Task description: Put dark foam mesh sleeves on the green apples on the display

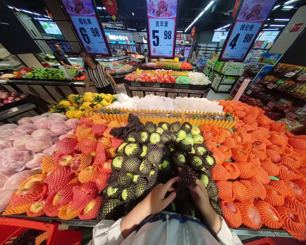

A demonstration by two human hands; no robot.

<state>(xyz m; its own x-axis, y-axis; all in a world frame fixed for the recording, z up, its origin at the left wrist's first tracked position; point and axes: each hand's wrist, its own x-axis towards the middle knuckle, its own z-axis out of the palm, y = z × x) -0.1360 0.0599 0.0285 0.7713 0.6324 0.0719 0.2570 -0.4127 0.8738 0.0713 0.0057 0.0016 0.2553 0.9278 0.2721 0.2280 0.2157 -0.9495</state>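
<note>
Both of my hands meet low in the middle of the head view, over a heap of green apples wrapped in black foam nets. My left hand and my right hand pinch the two sides of one black foam net held just above the pile. I cannot tell whether an apple sits inside that net. My fingers are curled closed on it.
Red apples in red and orange nets lie to the left, orange-netted fruit to the right, pink-wrapped fruit far left. A yellow fence divider backs the pile. A person in a striped top stands behind. A red basket sits low left.
</note>
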